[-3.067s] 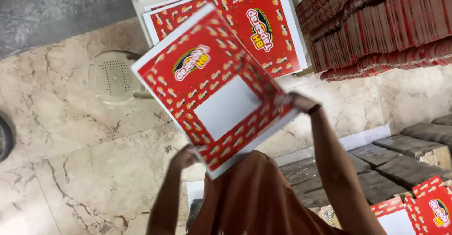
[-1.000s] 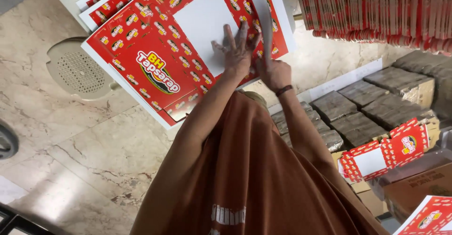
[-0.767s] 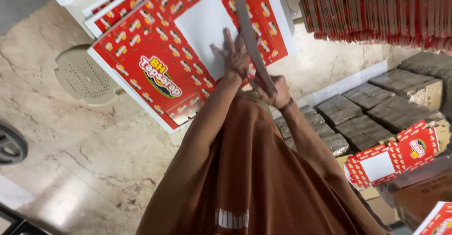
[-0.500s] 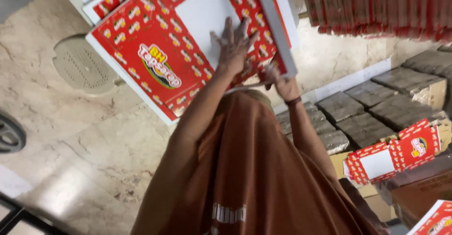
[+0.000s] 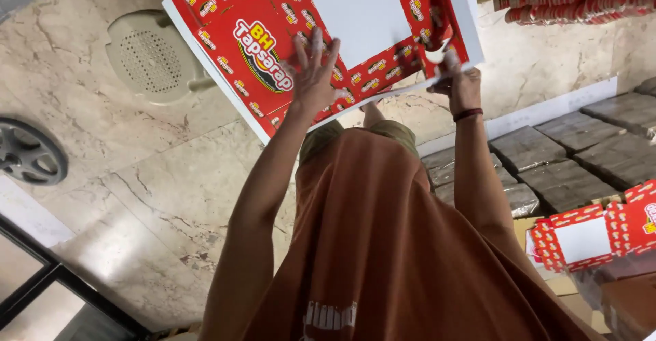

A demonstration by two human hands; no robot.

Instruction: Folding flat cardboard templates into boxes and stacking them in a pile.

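Raised higher, left hand (image 5: 313,74) splayed on carton (image 5: 287,33); right hand (image 5: 459,85) pinches flap.

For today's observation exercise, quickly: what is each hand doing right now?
Left hand: open, fingers spread, pressed flat on the red printed carton sheet.
Right hand: closed, pinching the sheet's near edge.

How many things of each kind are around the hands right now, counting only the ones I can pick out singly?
Flat red-and-white carton sheet under the left hand and right hand: 1
Folded red-and-white boxes: 2
Beige round perforated stool: 1
Dark spoked wheel: 1
Total: 5
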